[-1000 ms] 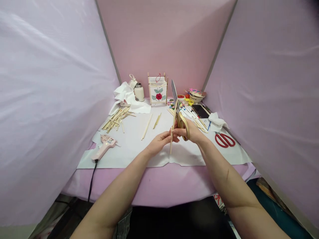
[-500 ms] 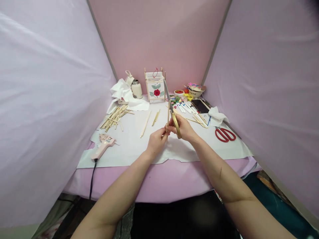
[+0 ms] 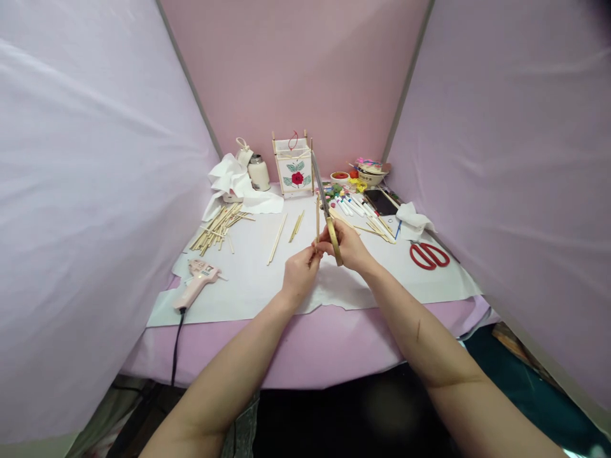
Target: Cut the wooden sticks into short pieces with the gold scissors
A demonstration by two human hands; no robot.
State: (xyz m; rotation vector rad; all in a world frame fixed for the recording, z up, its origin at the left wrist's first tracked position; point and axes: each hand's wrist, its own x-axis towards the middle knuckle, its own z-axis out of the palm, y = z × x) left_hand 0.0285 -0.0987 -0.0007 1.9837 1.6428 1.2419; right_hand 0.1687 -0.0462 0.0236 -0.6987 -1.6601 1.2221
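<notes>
left hand (image 3: 300,275): closed, pinching upright wooden stick (image 3: 317,219) | right hand (image 3: 346,247): closed round gold scissors (image 3: 334,245), blades beside stick | place: above middle of table (image 3: 286,350) | risk: stick slipping under blades could nick left hand

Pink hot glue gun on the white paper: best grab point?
Grip the pink plastic hot glue gun by its handle, coming from the near side: it lies flat, handle angled toward the person, black cord leaving its butt, nozzle end pointing away.
</notes>
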